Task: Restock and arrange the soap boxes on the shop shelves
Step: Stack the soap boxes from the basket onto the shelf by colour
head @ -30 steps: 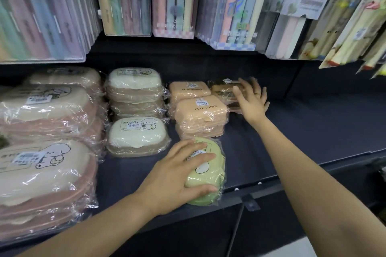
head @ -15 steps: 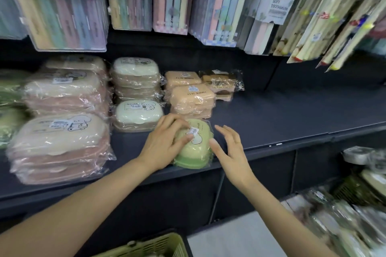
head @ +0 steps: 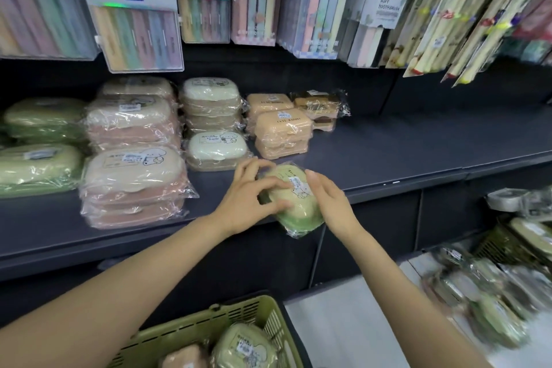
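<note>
Green soap box (head: pixel 294 203) sits at the shelf (head: pixel 388 155) edge between my hands, left hand (head: pixel 249 199) and right hand (head: pixel 330 202) both gripping its sides.

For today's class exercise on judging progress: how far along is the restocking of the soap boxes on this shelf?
Done: pink stacks, cream boxes and orange boxes sit in rows on the shelf. In hand: the left hand and right hand hold a green soap box at the shelf's front edge, not yet placed. Left: more boxes wait in the green basket, and the shelf's right side is bare.
</note>
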